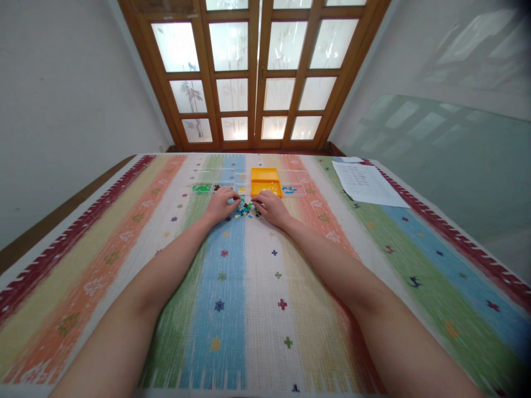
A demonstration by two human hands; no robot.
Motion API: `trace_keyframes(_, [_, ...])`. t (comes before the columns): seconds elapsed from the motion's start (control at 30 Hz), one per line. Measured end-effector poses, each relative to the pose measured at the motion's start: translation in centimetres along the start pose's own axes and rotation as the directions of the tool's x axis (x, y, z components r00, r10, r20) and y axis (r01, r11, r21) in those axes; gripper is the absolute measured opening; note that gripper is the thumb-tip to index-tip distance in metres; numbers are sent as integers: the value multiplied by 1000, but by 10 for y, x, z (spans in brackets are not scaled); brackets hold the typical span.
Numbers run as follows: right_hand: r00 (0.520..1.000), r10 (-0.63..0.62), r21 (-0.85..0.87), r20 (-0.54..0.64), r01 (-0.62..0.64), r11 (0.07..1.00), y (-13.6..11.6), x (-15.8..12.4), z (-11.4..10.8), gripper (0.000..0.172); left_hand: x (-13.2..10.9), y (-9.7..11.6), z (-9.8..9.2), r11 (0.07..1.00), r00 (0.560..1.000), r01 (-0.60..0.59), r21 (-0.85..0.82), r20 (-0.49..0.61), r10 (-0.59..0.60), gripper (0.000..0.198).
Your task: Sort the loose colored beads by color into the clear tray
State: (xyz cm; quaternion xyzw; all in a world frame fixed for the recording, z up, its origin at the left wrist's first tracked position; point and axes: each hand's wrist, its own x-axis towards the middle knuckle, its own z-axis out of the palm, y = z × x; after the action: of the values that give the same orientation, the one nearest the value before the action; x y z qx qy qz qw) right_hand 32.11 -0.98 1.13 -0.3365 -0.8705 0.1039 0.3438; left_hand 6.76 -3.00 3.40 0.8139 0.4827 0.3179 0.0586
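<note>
A loose pile of tiny coloured pieces (246,209), with green, blue, dark and white among them, lies on the striped cloth between my hands. My left hand (223,206) is at the pile's left edge, fingers bent and tips drawn together. From the right, my right hand (270,208) reaches in with its fingers curled over the pile's edge. Whatever either pinch holds is too small to make out. Just beyond my hands stand an orange open box (265,173) with white pieces in it, a clear box with green pieces (202,188), and a clear compartment with blue pieces (289,189).
The striped tablecloth (232,342) covers the table. Printed white paper (367,183) lies at the far right. Dark red-brown pieces (217,188) and yellow pieces (242,189) sit in clear compartments behind my left hand. Wooden glazed doors (254,72) stand past the table.
</note>
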Motion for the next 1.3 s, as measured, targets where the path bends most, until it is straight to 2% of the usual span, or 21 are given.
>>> trace_keyframes(0.1, [1000, 15, 7, -14, -15, 1000, 4, 0, 0, 22, 0, -23, -8, 989, 983, 148, 21, -115, -144, 16])
trace_keyframes(0.17, [999, 21, 5, -24, -21, 1000, 6, 0, -1, 23, -1, -41, -13, 964, 945, 265, 17, -204, -256, 18])
trace_keyframes(0.33, [999, 7, -3, -33, -7, 1000, 8, -1, 1, 23, -7, -80, -25, 853, 779, 519, -52, -382, -497, 26])
trace_keyframes(0.47, [999, -13, -8, -34, 13, 1000, 11, 0, 2, 20, -11, -100, -30, 752, 646, 651, -99, -448, -618, 28])
trace_keyframes(0.53, [999, -13, -9, -36, 13, 1000, 12, 0, 2, 19, -13, -106, -30, 722, 605, 680, -127, -458, -651, 30])
trace_keyframes(0.6, [999, -14, -10, -37, 13, 1000, 13, 0, 3, 18, -14, -110, -30, 712, 588, 687, -145, -464, -662, 30])
trace_keyframes(0.67, [999, -10, -14, -38, 10, 1000, 14, 0, 3, 19, -13, -110, -29, 723, 600, 676, -144, -462, -653, 29])
trace_keyframes(0.73, [999, -5, -16, -35, 5, 1000, 14, 0, 3, 19, -11, -104, -26, 765, 657, 632, -126, -437, -615, 28])
trace_keyframes(0.77, [999, -3, -15, -34, 2, 1000, 14, -1, 3, 19, -10, -99, -24, 797, 701, 594, -114, -412, -582, 27])
trace_keyframes(0.83, [999, -4, -13, -35, 3, 1000, 13, -1, 3, 19, -7, -84, -20, 878, 818, 471, -86, -329, -472, 27])
trace_keyframes(0.9, [999, -6, -13, -38, 6, 1000, 13, -1, 2, 19, -4, -66, -15, 947, 931, 311, -75, -177, -320, 27])
trace_keyframes(0.97, [999, 0, -16, -36, 0, 1000, 12, -1, 2, 19, -3, -46, -10, 990, 993, 122, -75, 3, -122, 24])
trace_keyframes(1.03, [999, 12, -19, -31, -13, 1000, 11, 0, 1, 19, -2, -27, -7, 996, 987, -44, -83, 151, 56, 20])
trace_keyframes(1.1, [999, 21, -22, -24, -22, 1000, 10, 0, 0, 20, -2, -12, -5, 985, 961, -142, -99, 223, 161, 18])
trace_keyframes(1.2, [999, 30, -19, -17, -31, 999, 9, 1, 0, 20, -3, -1, -5, 968, 930, -219, -123, 275, 245, 15])
trace_keyframes(1.3, [999, 36, -8, -18, -36, 999, 9, 1, 0, 20, -2, -2, -4, 965, 924, -232, -120, 282, 258, 13])
